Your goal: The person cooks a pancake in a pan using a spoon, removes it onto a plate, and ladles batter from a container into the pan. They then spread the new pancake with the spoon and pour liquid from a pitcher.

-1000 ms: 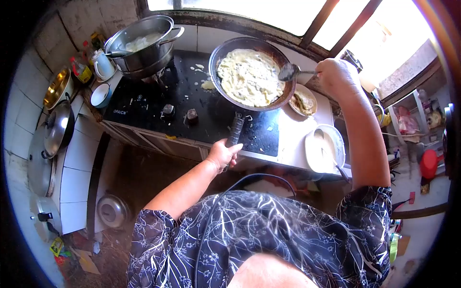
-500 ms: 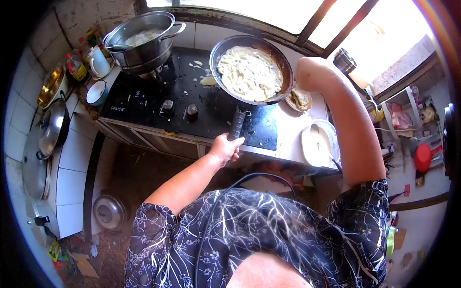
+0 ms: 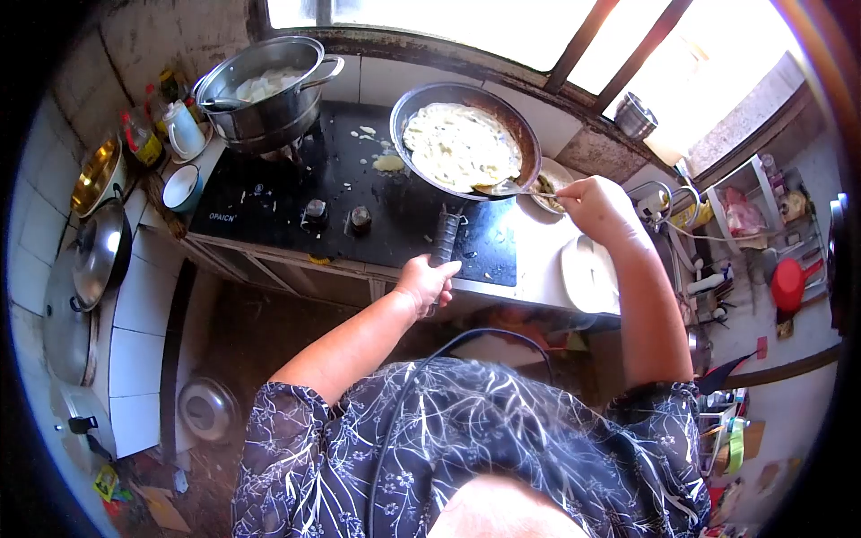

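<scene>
My left hand point(image 3: 425, 285) is closed around the dark handle point(image 3: 447, 235) of a frying pan point(image 3: 529, 143), which is over the right side of the black stove. A pale, flat pancake of batter with darker bits point(image 3: 462, 145) covers most of the pan's bottom. At the pan's near right rim, my right hand point(image 3: 592, 208) is closed on a thin-handled metal spatula point(image 3: 504, 188). Its head is at the edge of the pancake; how far it goes under is hidden. Behind the right hand is a plate of food point(image 3: 549, 199), partly covered.
A big steel pot point(image 3: 269, 117) with pale contents stands on the stove's left side point(image 3: 269, 193). Right of the stove is a white container point(image 3: 587, 273), partly behind my right forearm. A blue-white cup point(image 3: 183, 187) and bottles point(image 3: 141, 139) stand left. A window point(image 3: 430, 27) is behind.
My right hand has come down from beside the pan's far right rim to its near right edge, where the spatula now shows. The pan has shifted slightly; my left hand keeps its handle.
</scene>
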A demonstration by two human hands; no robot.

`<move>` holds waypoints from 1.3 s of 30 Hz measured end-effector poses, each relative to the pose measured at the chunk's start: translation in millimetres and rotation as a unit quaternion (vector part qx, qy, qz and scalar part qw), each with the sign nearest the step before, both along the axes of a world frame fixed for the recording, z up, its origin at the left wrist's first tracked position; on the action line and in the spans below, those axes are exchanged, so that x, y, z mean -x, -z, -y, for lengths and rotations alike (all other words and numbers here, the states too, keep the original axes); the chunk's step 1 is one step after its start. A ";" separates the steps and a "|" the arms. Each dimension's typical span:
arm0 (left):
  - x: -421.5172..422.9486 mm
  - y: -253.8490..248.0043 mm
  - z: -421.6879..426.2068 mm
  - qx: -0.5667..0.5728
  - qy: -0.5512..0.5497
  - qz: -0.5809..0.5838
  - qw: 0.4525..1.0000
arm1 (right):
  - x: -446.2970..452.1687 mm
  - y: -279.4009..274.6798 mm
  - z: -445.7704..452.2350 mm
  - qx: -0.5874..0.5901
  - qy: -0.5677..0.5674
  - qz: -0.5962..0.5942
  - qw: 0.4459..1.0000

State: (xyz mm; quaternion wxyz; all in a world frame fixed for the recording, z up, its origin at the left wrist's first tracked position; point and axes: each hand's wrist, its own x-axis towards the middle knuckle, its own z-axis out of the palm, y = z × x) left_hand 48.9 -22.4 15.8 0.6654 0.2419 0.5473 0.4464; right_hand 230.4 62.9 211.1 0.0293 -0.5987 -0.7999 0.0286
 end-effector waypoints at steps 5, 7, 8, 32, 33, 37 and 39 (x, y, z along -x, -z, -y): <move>1.6 -14.5 -0.2 0.004 0.010 0.012 1.000 | 0.0 9.1 -0.2 -0.007 0.023 -0.003 1.000; 2.0 -13.0 -0.3 0.009 0.018 0.021 1.000 | 2.6 13.6 0.2 -0.014 0.021 -0.012 1.000; 2.2 -12.4 0.0 0.008 0.018 0.018 1.000 | 5.3 18.5 1.9 -0.030 0.017 -0.021 0.999; 154.9 101.8 157.2 0.143 -0.231 -0.075 0.959 | 18.5 91.7 -75.9 -0.064 -0.010 -0.194 0.979; 160.2 111.9 169.5 0.156 -0.247 -0.068 0.954 | 16.9 95.5 -78.1 -0.065 -0.011 -0.196 0.978; 176.6 148.1 221.5 0.237 -0.288 -0.057 0.926 | -4.3 101.3 -98.4 0.146 0.082 -0.396 0.903; 181.3 159.2 237.4 0.260 -0.295 -0.055 0.918 | 4.0 92.0 -98.5 0.374 0.214 -0.557 0.710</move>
